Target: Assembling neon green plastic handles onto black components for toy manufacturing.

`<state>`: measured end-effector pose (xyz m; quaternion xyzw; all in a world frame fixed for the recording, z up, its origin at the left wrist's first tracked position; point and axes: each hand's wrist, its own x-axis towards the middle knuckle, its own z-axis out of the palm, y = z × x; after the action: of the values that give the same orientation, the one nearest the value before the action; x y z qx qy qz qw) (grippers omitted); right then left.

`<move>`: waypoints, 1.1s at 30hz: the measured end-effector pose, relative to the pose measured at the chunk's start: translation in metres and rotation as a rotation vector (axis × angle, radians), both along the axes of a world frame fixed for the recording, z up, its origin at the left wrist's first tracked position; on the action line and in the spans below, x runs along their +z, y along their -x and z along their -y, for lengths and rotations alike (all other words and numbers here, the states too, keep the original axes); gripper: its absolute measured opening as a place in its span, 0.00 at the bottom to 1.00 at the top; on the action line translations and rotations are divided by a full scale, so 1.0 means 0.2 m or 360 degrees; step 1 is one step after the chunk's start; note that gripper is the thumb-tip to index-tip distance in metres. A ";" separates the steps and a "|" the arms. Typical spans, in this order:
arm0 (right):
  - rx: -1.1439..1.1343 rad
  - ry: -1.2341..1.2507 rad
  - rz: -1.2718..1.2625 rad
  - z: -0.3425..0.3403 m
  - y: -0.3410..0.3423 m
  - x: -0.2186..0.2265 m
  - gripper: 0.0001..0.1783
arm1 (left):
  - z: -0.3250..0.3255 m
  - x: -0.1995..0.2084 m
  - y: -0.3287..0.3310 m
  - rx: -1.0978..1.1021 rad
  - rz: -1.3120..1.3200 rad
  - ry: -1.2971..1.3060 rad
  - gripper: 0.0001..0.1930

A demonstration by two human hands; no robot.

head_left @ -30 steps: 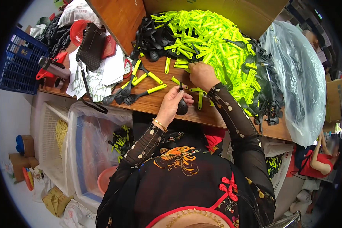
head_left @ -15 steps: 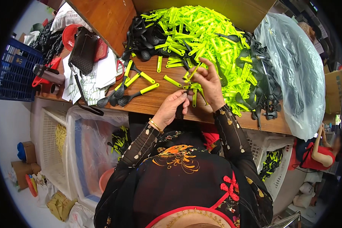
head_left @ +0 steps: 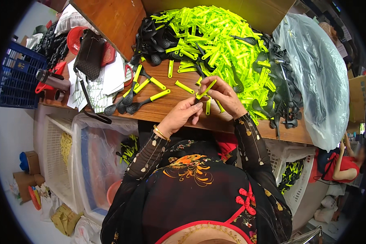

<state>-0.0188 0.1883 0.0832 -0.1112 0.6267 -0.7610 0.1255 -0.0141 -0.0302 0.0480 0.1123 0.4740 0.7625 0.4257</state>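
Over the table's near edge, my left hand (head_left: 184, 113) pinches a black utensil (head_left: 197, 99), mostly hidden by my fingers, so which kind of head it has does not show. My right hand (head_left: 225, 97) grips a lime-green handle (head_left: 210, 86) between thumb and fingers, its lower end meeting the tip of the black piece. Loose green handles (head_left: 184, 86) lie just beyond my hands. To the left rest several black perforated spoons with green handles (head_left: 152, 98). Beyond my right hand rises a big heap of lime-green handles (head_left: 227, 44).
Black utensil heads (head_left: 286, 93) flank the heap, beside a clear plastic bag (head_left: 313, 77). Papers (head_left: 105, 85), a dark pouch (head_left: 89, 55) and a flask (head_left: 52, 79) occupy the left end. Plastic-lined crates (head_left: 75, 158) stand below; a person in red (head_left: 343, 164) is at far right.
My right hand has lowered and turned, bringing the green handle against the black piece. My left hand has shifted slightly to the left.
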 end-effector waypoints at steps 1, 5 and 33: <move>-0.0003 -0.0001 -0.0001 0.00 0.00 0.01 0.16 | -0.02 -0.01 0.00 0.0078 -0.0250 0.0060 0.15; 0.0019 -0.0125 -0.0081 -0.02 -0.02 0.02 0.13 | -0.02 -0.04 -0.02 0.0245 -0.0873 0.0324 0.15; -0.0483 -0.0124 -0.0238 0.02 -0.08 -0.08 0.11 | -0.10 0.13 -0.09 0.0518 -0.0870 0.0476 0.17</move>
<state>-0.0037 0.1842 0.0680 -0.0666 0.6730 -0.7358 -0.0334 0.0046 -0.0106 0.0736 0.1717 0.6887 0.6842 0.1675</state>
